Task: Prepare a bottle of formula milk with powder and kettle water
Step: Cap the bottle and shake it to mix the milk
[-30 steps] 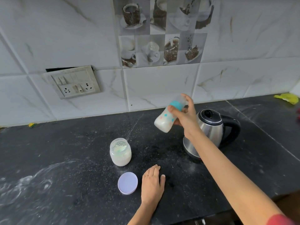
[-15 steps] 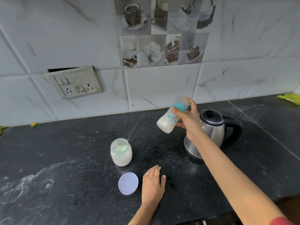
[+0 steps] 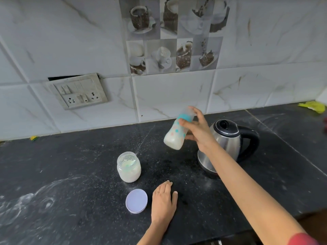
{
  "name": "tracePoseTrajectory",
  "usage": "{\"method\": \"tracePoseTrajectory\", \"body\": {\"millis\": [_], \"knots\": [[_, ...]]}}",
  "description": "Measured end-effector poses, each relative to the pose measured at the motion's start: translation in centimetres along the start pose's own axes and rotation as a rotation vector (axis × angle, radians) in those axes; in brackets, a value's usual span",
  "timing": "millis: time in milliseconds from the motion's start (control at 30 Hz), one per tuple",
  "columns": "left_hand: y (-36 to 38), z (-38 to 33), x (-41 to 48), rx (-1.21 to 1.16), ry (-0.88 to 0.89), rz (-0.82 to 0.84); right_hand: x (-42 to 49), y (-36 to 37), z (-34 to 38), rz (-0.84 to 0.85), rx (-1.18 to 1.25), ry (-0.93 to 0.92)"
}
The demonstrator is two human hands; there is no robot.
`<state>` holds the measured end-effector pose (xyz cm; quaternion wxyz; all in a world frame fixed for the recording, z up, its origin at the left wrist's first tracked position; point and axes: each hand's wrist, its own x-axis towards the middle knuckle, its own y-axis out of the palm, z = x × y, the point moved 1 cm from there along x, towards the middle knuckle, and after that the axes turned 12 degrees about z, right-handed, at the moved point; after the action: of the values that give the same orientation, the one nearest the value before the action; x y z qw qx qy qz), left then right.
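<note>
My right hand (image 3: 198,131) grips a baby bottle (image 3: 174,137) with a teal collar and coloured dots, held tilted in the air above the dark counter, white milk in its lower part. Just right of it stands a steel kettle (image 3: 228,140) with a black lid and handle. An open jar of white formula powder (image 3: 128,167) sits left of centre, and its pale lilac lid (image 3: 136,201) lies flat in front of it. My left hand (image 3: 163,202) rests flat on the counter beside that lid, fingers straight.
The black stone counter (image 3: 70,174) carries white powder smears at the left. A switch and socket plate (image 3: 78,93) is on the tiled wall. A yellow cloth (image 3: 314,106) lies at the far right corner. The counter's front edge runs lower right.
The bottle in my right hand has shifted slightly, its tilt changing a little as it is shaken. My left hand, the jar, lid and kettle have stayed put.
</note>
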<state>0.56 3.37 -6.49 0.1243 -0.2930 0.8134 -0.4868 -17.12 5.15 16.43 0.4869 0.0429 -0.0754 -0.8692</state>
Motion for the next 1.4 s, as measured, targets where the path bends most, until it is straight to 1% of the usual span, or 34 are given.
{"method": "tracePoseTrajectory", "body": {"millis": [33, 67, 133, 167, 200, 233, 300, 333, 500, 533, 633, 733, 833, 900, 967, 1033, 1133, 1200, 1300, 1400], "knots": [[0.0, -0.1, 0.0, 0.002, 0.002, -0.004, 0.0, -0.3, 0.1, -0.035, 0.038, -0.008], [0.0, -0.1, 0.0, 0.003, 0.002, -0.006, 0.0, -0.3, 0.2, -0.021, 0.037, 0.0], [0.0, 0.0, -0.1, 0.001, -0.004, 0.0, -0.3, -0.3, -0.1, 0.115, -0.034, 0.04], [-0.1, 0.0, -0.1, -0.001, -0.008, 0.004, -0.5, -0.2, -0.2, 0.148, -0.054, 0.045], [-0.1, 0.0, 0.0, -0.005, -0.012, 0.009, -0.6, -0.3, -0.2, 0.129, -0.042, 0.026], [-0.1, 0.0, 0.0, -0.007, -0.015, 0.011, -0.5, -0.5, -0.2, 0.063, 0.005, -0.005], [0.0, -0.1, 0.1, -0.003, -0.011, 0.006, -0.3, -1.1, -0.3, -0.075, 0.177, -0.045], [0.0, -0.1, 0.0, 0.0, -0.009, 0.004, -0.3, -1.1, -0.3, -0.09, 0.274, -0.045], [-0.1, 0.0, 0.0, -0.01, -0.017, 0.014, -1.3, 0.0, -0.1, 0.046, 0.681, 0.08], [0.0, -0.1, 0.0, -0.011, -0.018, 0.014, -1.6, 0.2, 0.0, 0.044, 0.743, 0.108], [0.1, -0.1, 0.0, -0.014, -0.019, 0.006, -2.0, 0.7, 0.1, 0.012, 0.837, 0.181], [0.1, 0.0, 0.1, -0.026, -0.027, 0.015, -2.1, 1.0, -0.3, 0.028, 0.948, 0.235], [0.2, 0.0, 0.1, -0.037, -0.032, 0.039, -2.5, 1.1, -0.6, 0.029, 0.997, 0.265], [0.1, -0.1, 0.1, -0.039, -0.032, 0.051, -2.7, 1.2, -0.6, 0.03, 0.979, 0.266], [0.0, 0.0, 0.1, -0.038, -0.035, 0.059, -2.9, 1.1, -0.7, 0.039, 0.891, 0.222], [-0.1, -0.1, 0.0, -0.037, -0.037, 0.066, -3.1, 0.8, -0.6, 0.082, 0.72, 0.131], [-0.2, -0.3, 0.0, -0.037, -0.039, 0.068, -3.3, 0.0, -0.3, 0.092, 0.45, 0.006], [-0.3, -0.4, -0.1, -0.033, -0.043, 0.063, -3.6, -0.4, 0.0, 0.126, 0.326, -0.052], [-0.3, -0.4, -0.1, -0.014, -0.045, 0.062, -4.2, -0.7, -0.1, 0.165, 0.219, -0.113], [-0.4, -0.6, -0.1, -0.005, -0.051, 0.07, -4.6, -1.1, -0.5, 0.172, 0.157, -0.136]]}}
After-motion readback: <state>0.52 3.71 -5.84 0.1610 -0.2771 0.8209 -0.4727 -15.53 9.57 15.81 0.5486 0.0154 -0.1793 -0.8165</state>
